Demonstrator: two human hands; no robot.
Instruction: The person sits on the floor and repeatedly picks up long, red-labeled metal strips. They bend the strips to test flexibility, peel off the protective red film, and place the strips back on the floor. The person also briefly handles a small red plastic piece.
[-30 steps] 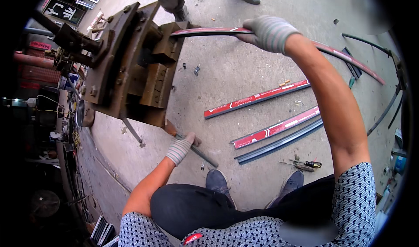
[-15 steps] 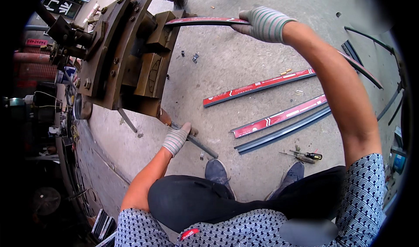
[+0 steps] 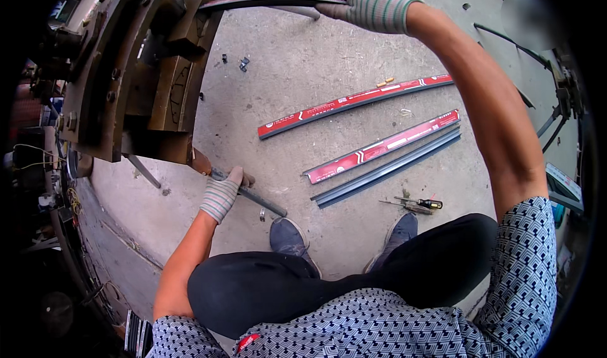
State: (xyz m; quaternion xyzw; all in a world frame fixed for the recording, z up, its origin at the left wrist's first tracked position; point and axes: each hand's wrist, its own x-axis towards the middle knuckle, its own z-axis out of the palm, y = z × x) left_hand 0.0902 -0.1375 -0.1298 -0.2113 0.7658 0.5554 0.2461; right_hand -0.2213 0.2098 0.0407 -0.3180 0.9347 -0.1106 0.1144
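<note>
Right hand (image 3: 372, 7): farther from the machine (image 3: 123, 67) than before, fingers gripping the red-and-black strip (image 3: 272, 1)
Strip: left end at the machine, more length exposed
Left hand (image 3: 224, 193): fingers wrapped around the grey bar (image 3: 264, 202)

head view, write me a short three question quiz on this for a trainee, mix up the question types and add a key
1. Multiple choice: what does the left hand hold?
a) nothing
b) a grey rod
c) a paintbrush

2. True or false: the right hand is empty.

3. Fill in the colour: just beyond the right shoe lies a screwdriver with a black and ____ handle.

Key:
1. b
2. False; it holds a curved strip that runs to the brown metal machine.
3. yellow
</note>
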